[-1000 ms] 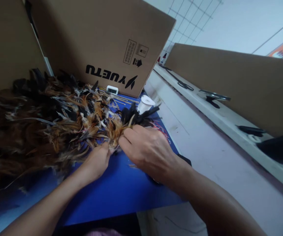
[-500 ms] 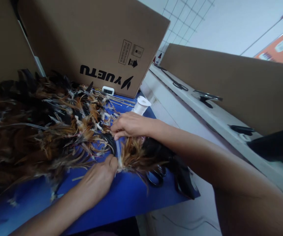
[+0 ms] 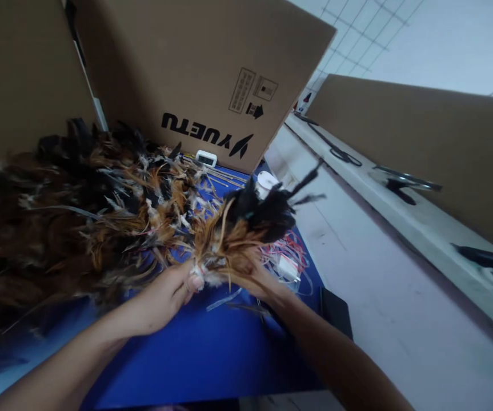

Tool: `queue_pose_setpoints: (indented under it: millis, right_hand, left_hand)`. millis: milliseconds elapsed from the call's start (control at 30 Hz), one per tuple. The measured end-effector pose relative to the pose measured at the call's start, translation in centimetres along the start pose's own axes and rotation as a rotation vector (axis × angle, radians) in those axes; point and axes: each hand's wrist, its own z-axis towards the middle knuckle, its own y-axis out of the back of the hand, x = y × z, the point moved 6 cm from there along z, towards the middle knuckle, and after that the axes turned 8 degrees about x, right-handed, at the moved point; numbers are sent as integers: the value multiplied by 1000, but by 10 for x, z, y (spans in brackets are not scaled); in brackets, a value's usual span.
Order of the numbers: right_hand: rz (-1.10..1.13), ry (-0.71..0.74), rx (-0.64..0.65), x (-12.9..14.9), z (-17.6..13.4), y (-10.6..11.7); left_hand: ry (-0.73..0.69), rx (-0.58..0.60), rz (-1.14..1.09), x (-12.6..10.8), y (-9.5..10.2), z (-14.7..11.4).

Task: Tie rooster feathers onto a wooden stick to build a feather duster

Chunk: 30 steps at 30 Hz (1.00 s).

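Note:
A bunch of brown and black feathers is raised over the blue table, its dark tips pointing up and to the right. My left hand is closed on its pale tied base, thumb pressed against the binding. Behind the bunch's lower right side is my right hand; feathers cover its fingers, so its grip is hidden. A clear plastic strip lies just below the bunch. To the left spreads a large pile of similar feathers.
A white spool and a tangle of red and clear strips lie at the right. Behind stand a cardboard box and a small white display. A black object sits at the table's right edge. Tools rest on the ledge.
The feather bunch has been lifted off the table and turned tips-up. My right hand has moved right and down, behind the feathers; the left still grips the base. The strip tangle is now uncovered.

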Motion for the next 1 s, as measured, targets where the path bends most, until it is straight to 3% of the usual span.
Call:
queue_pose_setpoints:
  millis: [133,233,333,467,633,733,900,1000]
  right_hand:
    - [367,-62,-47,-4,-20,-25]
    - [484,-117,-141,2,-31,-29]
    - [407,-140,-198,18,-37,-21]
    - [10,-96,-204,49,-43,-2]
    - [-647,87,-16,100,-32,4]
    - [-863,223,165,121,-14,-3]
    - [-922,273,403,125,29,3]
    - [-729,272,562,108,45,13]
  left_hand:
    - [65,-35,-62,14,-2,4]
    - [90,-94,-6,19,-3,7]
    - [103,-162,125,18,-3,9]
    - [75,-193,221,7,-6,8]
    - [-32,-131,214,4,-20,8]
    - [-36,-105,208,12,-28,8]
    - [38,29,372,13,-36,4]
    - [4,169,406,1,-40,-2]
